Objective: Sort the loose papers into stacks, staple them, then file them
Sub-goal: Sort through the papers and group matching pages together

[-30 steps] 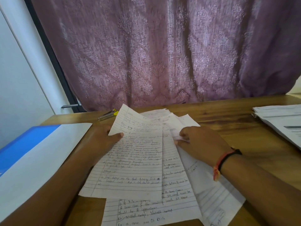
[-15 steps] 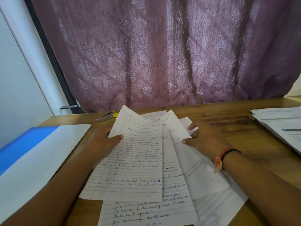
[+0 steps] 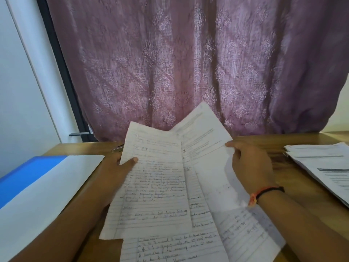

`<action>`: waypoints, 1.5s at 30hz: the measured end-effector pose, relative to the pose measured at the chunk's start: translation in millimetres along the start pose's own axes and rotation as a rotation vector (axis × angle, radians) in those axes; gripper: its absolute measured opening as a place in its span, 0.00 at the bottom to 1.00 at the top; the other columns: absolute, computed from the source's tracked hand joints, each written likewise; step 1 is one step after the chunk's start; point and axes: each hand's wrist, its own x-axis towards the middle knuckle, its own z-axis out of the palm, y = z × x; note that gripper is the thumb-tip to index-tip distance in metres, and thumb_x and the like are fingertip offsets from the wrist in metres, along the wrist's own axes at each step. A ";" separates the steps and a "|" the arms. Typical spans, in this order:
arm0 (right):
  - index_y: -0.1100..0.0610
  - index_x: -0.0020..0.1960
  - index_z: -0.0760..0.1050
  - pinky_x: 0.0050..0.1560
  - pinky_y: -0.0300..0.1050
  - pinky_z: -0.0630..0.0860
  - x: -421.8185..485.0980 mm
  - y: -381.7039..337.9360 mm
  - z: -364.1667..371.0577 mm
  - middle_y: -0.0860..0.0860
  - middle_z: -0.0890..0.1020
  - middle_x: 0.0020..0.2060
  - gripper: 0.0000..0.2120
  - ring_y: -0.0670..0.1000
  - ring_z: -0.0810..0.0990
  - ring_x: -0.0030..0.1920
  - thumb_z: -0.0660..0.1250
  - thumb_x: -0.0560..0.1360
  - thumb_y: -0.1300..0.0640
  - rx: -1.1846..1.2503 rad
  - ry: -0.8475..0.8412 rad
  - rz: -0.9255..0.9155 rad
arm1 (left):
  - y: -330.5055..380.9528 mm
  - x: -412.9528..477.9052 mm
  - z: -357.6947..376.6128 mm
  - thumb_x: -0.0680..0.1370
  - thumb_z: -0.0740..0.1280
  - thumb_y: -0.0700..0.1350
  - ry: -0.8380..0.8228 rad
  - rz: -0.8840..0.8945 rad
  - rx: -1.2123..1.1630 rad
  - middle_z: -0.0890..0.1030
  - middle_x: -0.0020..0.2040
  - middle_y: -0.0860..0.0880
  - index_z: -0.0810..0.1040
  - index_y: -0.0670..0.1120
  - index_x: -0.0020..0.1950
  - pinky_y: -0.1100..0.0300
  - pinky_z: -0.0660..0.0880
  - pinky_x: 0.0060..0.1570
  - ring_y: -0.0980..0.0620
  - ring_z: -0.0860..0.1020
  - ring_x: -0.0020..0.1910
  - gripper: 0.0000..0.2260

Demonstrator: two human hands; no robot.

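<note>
Risk is judged mainly as slippage and mis-sorting. A blue folder [image 3: 22,176] with a white sheet [image 3: 49,195] on it is seen left of the fan of loose papers [image 3: 175,244]; filing is not begun. A stapler [image 3: 117,148] is barely glimpsed behind the fan's upper left corner and could be knocked or lost from sight. The left hand [image 3: 115,173] is placed at the fan's left edge, thumb clamped on top of the handwritten sheet [image 3: 156,186], fingers hidden beneath. At the fan's top a printed sheet [image 3: 202,133] is raised off the desk [image 3: 294,188], pinched at its right edge by the right hand [image 3: 251,167]; an edge-only grip could let it bend, crease or be dropped. The fan's lowest sheets are judged close to the near desk edge and could slide off if the top sheets are tugged. Right of the fan, apart, a printed stack [image 3: 321,165] is lying; handwritten pages could be wrongly added there.
</note>
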 end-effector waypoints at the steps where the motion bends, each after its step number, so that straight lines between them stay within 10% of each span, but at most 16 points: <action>1: 0.55 0.61 0.82 0.54 0.47 0.78 -0.3 -2.6 -1.1 0.54 0.83 0.57 0.16 0.56 0.82 0.51 0.65 0.78 0.68 -0.018 0.062 -0.039 | 4.0 -2.2 -0.3 0.81 0.67 0.55 0.004 0.013 -0.031 0.83 0.46 0.61 0.78 0.57 0.52 0.65 0.75 0.34 0.58 0.83 0.42 0.04; 8: 0.61 0.73 0.70 0.57 0.44 0.73 0.3 -14.3 -5.5 0.57 0.74 0.70 0.27 0.56 0.79 0.59 0.69 0.75 0.69 -0.094 0.357 -0.352 | 13.1 -6.9 -4.0 0.80 0.68 0.55 0.038 -0.005 -0.275 0.87 0.51 0.54 0.80 0.53 0.60 0.43 0.82 0.52 0.48 0.87 0.47 0.11; 14: 0.58 0.76 0.65 0.67 0.35 0.68 -5.6 -28.1 -8.2 0.57 0.68 0.74 0.26 0.45 0.67 0.71 0.65 0.79 0.65 0.149 0.358 -0.376 | 25.6 -14.8 -4.1 0.81 0.68 0.48 0.021 -0.027 -0.595 0.87 0.51 0.48 0.81 0.48 0.60 0.50 0.83 0.42 0.46 0.87 0.47 0.10; 18: 0.56 0.76 0.67 0.52 0.17 0.64 -6.4 -29.1 -4.8 0.52 0.79 0.56 0.25 0.47 0.78 0.43 0.66 0.80 0.64 0.375 0.194 -0.200 | 28.9 -15.3 -4.3 0.80 0.68 0.47 0.035 -0.028 -0.695 0.87 0.51 0.47 0.81 0.46 0.60 0.55 0.82 0.37 0.47 0.87 0.46 0.10; 20: 0.51 0.74 0.69 0.51 0.22 0.70 -8.1 -29.2 1.0 0.38 0.76 0.49 0.25 0.43 0.80 0.45 0.66 0.79 0.65 0.600 0.049 -0.097 | 28.6 -14.6 -4.5 0.80 0.69 0.47 0.043 -0.036 -0.715 0.87 0.52 0.47 0.81 0.46 0.60 0.54 0.82 0.37 0.47 0.87 0.46 0.10; 23: 0.46 0.68 0.74 0.63 0.39 0.76 -11.7 -31.1 9.3 0.46 0.80 0.63 0.25 0.44 0.78 0.64 0.65 0.78 0.70 0.897 -0.165 0.045 | 27.9 -14.0 -4.6 0.80 0.69 0.47 0.047 -0.045 -0.711 0.87 0.52 0.46 0.82 0.46 0.60 0.51 0.82 0.41 0.46 0.87 0.47 0.11; 27: 0.38 0.64 0.77 0.67 0.55 0.75 -19.7 -27.6 19.6 0.46 0.79 0.64 0.24 0.47 0.77 0.66 0.67 0.79 0.66 0.868 -0.318 0.077 | 26.8 -13.6 -4.5 0.80 0.69 0.49 0.043 -0.055 -0.670 0.87 0.52 0.46 0.81 0.47 0.61 0.44 0.82 0.49 0.44 0.86 0.49 0.12; 45: 0.44 0.71 0.68 0.56 0.52 0.81 -28.2 -40.8 16.4 0.48 0.83 0.60 0.24 0.52 0.82 0.61 0.62 0.81 0.65 1.125 -0.497 0.163 | 31.6 -21.8 3.3 0.80 0.68 0.52 -0.011 0.001 -0.566 0.87 0.51 0.50 0.80 0.50 0.61 0.43 0.82 0.51 0.47 0.87 0.48 0.12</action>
